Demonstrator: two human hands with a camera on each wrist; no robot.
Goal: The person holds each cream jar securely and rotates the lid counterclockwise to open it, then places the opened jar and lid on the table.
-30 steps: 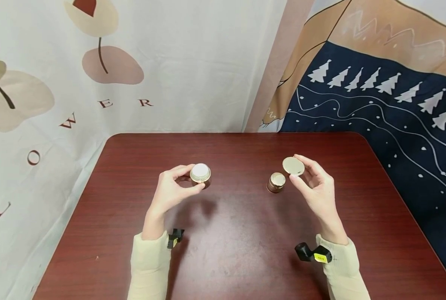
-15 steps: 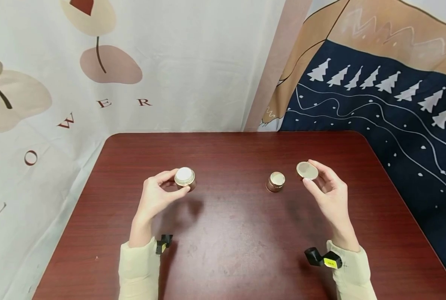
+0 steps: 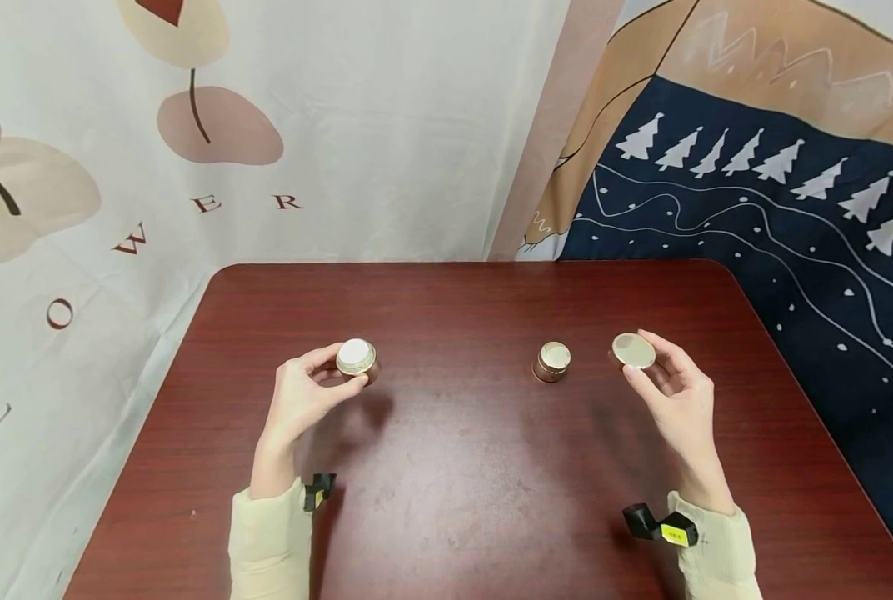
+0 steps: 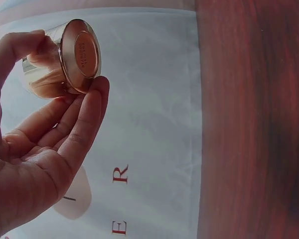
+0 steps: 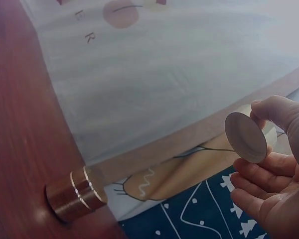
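My left hand point(image 3: 296, 400) holds a small gold cosmetic jar point(image 3: 357, 357) above the table, thumb on one side and fingers on the other. Its white top faces up, and in the left wrist view the jar's base point(image 4: 85, 54) shows small printed letters. On the right, my right hand point(image 3: 675, 400) pinches a round gold lid point(image 3: 633, 351) by its edge. A second gold jar point(image 3: 551, 362) stands upright on the table between the hands, nearer the right one. The right wrist view shows that standing jar point(image 5: 75, 194) with bright bands round it, apart from the lid.
The dark red wooden table point(image 3: 446, 467) has rounded far corners. Behind it hangs a pale curtain point(image 3: 386, 133) with printed shapes and letters. At the right is a navy cloth point(image 3: 716, 217) with white trees. Each sleeve carries a small black wrist camera point(image 3: 660, 527).
My left hand has moved left with the jar, and my right hand has moved right and slightly nearer with the lid. The jar on the table has stayed put.
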